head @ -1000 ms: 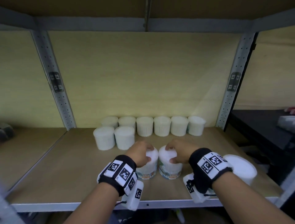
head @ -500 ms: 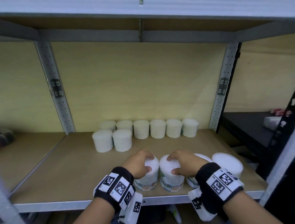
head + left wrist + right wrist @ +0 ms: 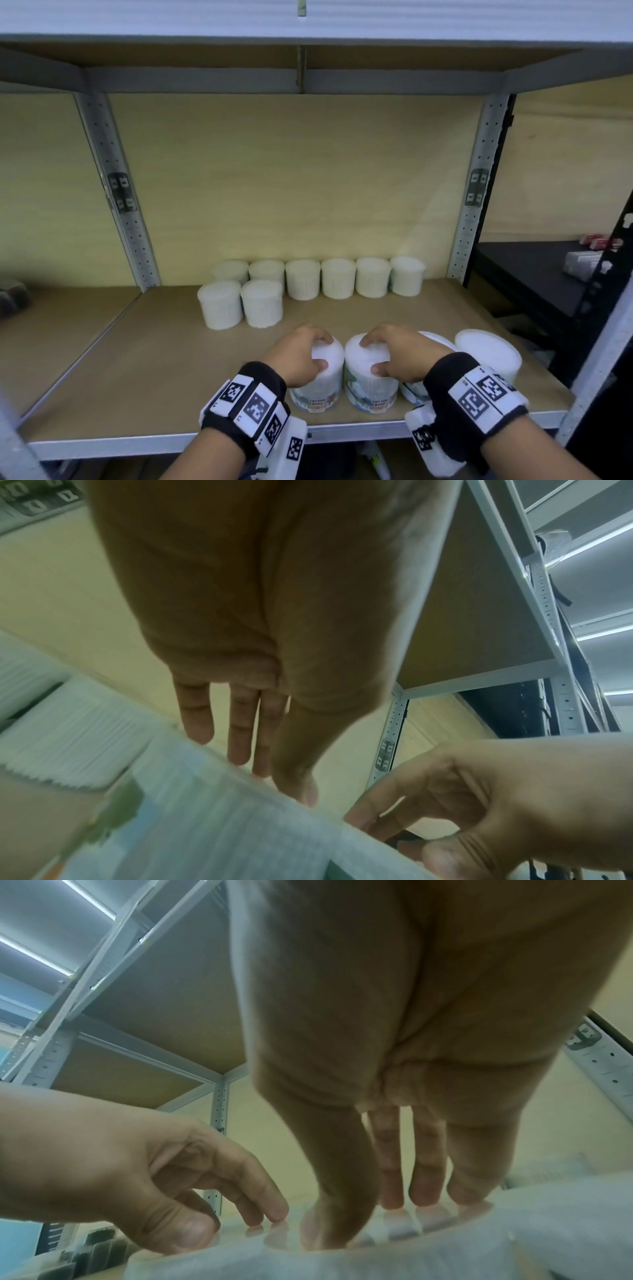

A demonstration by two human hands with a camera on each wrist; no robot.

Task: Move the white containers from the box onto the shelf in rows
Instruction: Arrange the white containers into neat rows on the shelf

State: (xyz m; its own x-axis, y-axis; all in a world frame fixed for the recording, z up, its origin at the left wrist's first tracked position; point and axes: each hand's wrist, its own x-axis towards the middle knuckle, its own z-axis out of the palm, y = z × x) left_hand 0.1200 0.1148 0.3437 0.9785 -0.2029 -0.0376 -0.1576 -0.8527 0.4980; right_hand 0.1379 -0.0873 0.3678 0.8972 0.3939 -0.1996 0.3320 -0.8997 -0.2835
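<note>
Left hand (image 3: 297,356) and right hand (image 3: 397,354) each grip a cotton-bud tub's top, side by side near the wooden shelf (image 3: 144,359) front edge; beyond them, eight white containers (image 3: 337,278) stand before the yellow back panel (image 3: 291,178).

On the tub (image 3: 317,383) under my left hand (image 3: 297,356) I read "COTTON BUDS" low on its label. The tub (image 3: 371,380) under my right hand (image 3: 399,353) carried the same words. The square coded tags on my wristbands (image 3: 253,404) held no readable text.
</note>
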